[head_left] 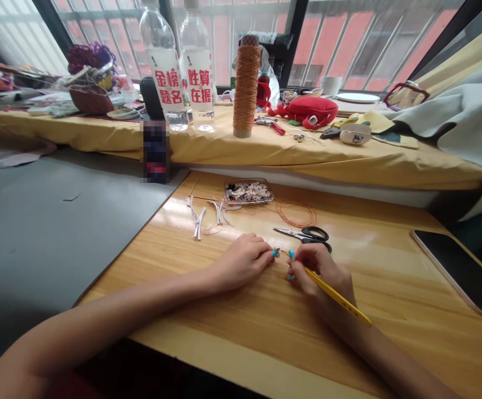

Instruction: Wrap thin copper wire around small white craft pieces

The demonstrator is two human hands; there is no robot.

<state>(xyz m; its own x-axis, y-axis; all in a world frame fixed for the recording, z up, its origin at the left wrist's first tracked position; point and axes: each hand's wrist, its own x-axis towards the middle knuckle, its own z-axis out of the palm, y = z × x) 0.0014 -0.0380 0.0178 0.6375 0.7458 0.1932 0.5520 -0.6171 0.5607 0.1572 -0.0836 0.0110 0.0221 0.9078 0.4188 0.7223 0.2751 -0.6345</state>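
Observation:
My left hand [243, 261] rests on the wooden table, thumb and fingers pinched on a small pale flower-like piece [277, 252]. Its fine details are too small to make out. In my right hand [321, 271] is a pair of yellow tweezers [336, 296], held like a pen with the tip at the small piece. Just beyond my right hand lie black-handled scissors [307, 235]. Farther back are a coil of orange thread [297, 214] and a clear box [249, 192] of small white and dark pieces. White strips [199, 223] lie to the left of the box.
A phone [461, 271] lies at the right of the table [390, 354]. On the cloth-covered ledge [207, 149] behind stand two bottles [201, 83] and a spool of orange thread [247, 88], with a red pouch [311, 111] and pliers [272, 124]. A grey surface [57, 221] adjoins at left.

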